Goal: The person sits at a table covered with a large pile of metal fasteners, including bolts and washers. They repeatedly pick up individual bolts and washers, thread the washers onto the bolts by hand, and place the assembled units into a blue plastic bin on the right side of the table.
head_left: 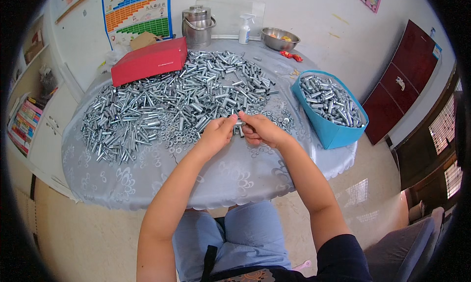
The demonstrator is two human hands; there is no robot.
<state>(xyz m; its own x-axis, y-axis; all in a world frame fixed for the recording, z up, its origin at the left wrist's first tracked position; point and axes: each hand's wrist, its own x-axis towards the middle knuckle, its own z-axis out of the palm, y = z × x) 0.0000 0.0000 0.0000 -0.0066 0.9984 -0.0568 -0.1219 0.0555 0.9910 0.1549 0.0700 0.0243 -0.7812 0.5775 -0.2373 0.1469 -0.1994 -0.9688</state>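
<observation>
Metal sleeves (171,100): bright zinc-like plating, glossy, smooth. Table (235,174): covered in pale grey cloth with a faint sheen and woven floral pattern. Blue bin (329,132): matt fabric-like wall. Red box (147,61): matt card. Lidded pot (197,24) and bowl (279,38): polished steel. Spray bottle (244,30): white plastic.

A red box (148,61) lies at the table's far left; steel pot (197,25), spray bottle (244,29), metal bowl (279,38) behind.

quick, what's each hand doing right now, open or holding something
Left hand: closed, fingers pinching one end of a small metal sleeve.
Right hand: closed, pinching the same metal sleeve from the other side.
</observation>
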